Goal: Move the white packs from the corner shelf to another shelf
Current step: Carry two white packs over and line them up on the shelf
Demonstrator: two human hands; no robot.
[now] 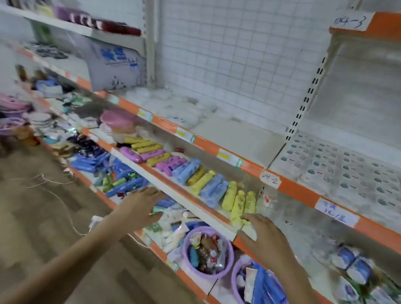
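Note:
Several white packs [174, 106] lie in a blurred heap at the back left corner of the orange-edged middle shelf [207, 145], by the upright post. My left hand [140, 204] hovers low in front of the lower shelves, fingers spread, holding nothing. My right hand [263, 236] is also spread and empty, near the front edge of the shelf with yellow and blue tubes. Both hands are well below and in front of the white packs. A second shelf [297, 190] on the right carries flat white packs with small printed marks [344, 172].
Yellow, blue and pink tubes [204, 178] line the shelf under the white packs. Two purple baskets [207, 252] [259, 292] of goods sit on the bottom shelf. A big white printed bag [115, 66] leans at the left. White wire grid backs the shelving. Wooden floor lies at the left.

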